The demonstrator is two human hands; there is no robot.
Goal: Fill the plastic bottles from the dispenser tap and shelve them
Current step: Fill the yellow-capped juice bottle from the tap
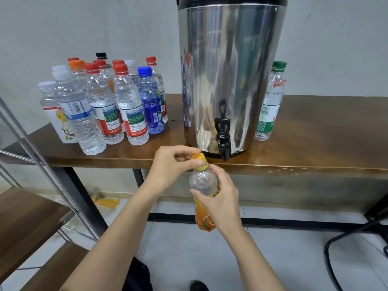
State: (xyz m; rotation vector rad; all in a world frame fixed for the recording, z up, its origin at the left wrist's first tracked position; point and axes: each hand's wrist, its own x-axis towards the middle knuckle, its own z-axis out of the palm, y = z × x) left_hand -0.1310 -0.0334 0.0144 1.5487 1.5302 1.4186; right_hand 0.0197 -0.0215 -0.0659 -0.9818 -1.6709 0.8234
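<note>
Our right hand (222, 202) grips the bottle (202, 181), our left hand (170, 164) pinches its cap (199, 159) (held midair, off the counter (304, 143)); a loose pinch could drop the cap.

A brown wooden tabletop (315, 131) on black metal legs (138, 177) carries a tall stainless-steel dispenser (228, 80) at the middle of its front edge. The dispenser's black tap (223, 137) hangs out over that edge. Toward the left end stands a cluster of capped plastic bottles (109, 101), all upright, most with red caps. A green-capped bottle (270, 101) stands just beside the dispenser, on its right. Off the tabletop's left end, a metal-framed shelf (27, 217) with wooden boards stands on the pale tiled floor (189, 248).
</note>
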